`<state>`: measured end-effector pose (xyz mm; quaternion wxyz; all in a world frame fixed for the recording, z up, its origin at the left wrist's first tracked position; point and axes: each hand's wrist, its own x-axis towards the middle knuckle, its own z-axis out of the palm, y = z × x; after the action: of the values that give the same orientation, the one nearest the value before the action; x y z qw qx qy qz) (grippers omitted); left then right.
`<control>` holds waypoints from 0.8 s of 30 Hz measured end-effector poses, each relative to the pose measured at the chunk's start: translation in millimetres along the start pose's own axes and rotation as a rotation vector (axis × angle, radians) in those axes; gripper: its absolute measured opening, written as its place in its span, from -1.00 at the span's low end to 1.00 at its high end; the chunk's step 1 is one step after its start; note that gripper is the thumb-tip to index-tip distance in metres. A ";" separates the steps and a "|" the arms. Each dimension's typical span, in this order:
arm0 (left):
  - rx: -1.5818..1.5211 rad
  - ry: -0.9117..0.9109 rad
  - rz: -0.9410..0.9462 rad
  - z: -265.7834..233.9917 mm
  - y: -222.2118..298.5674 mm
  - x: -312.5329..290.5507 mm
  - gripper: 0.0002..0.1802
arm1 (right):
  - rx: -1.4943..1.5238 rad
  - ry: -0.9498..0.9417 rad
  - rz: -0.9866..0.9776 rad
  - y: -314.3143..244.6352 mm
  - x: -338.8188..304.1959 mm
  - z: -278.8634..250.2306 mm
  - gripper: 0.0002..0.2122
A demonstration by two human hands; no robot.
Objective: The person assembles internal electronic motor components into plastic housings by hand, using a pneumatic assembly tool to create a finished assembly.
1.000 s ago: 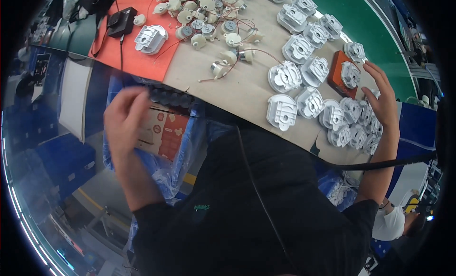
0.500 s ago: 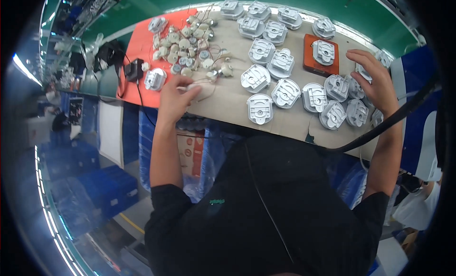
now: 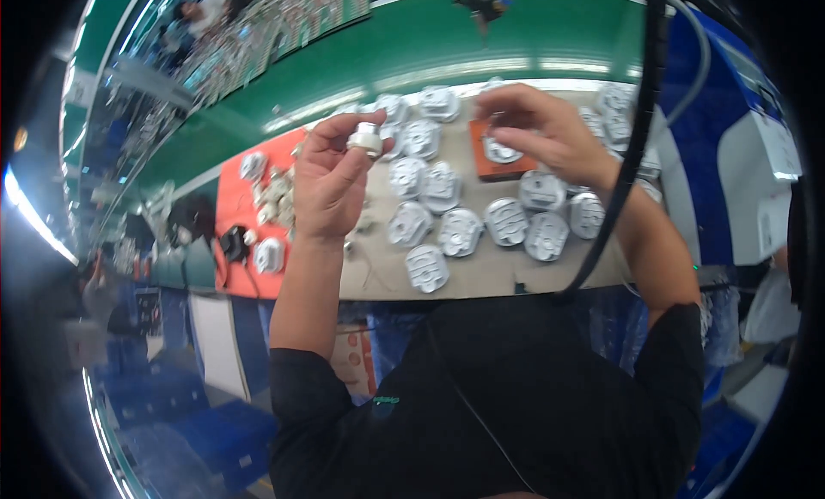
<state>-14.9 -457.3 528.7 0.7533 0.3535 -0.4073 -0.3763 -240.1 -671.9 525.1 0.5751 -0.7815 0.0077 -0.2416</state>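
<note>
While left hand (image 3: 333, 179) pinches motor (image 3: 366, 142), axis near-upright (silver end up), right hand (image 3: 557, 136) loosely spread

Hands (image 3: 331, 185) raised, left pinching cream motor (image 3: 366, 142), right (image 3: 554, 138), blurred, apparently above orange block (image 3: 492, 169)

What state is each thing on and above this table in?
Left hand: fingers closed on a small motor.
Small motor: held raised.
Right hand: fingers apart, contact unclear.
Orange block: bearing a white housing.
Other white housings: spread out.
Other motors: heaped, partly hidden.
Black box: on the red mat.
</note>
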 end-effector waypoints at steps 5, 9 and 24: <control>-0.132 -0.138 -0.162 34.3 -63.0 46.6 -0.57 | 0.383 0.013 0.190 0.6 16.5 7.4 -0.63; -0.157 -0.161 -0.254 45.7 -90.2 67.5 -0.54 | 0.580 0.158 0.417 18.2 16.1 -8.1 -0.58; 1.072 -0.181 -0.255 18.1 -95.7 82.4 -0.39 | -0.716 0.066 0.192 54.3 4.2 -8.2 -0.70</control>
<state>-25.8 -576.5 484.5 0.3788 0.6998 -0.5588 -0.2335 -225.1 -698.9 479.4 0.2849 -0.9206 0.1835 -0.1938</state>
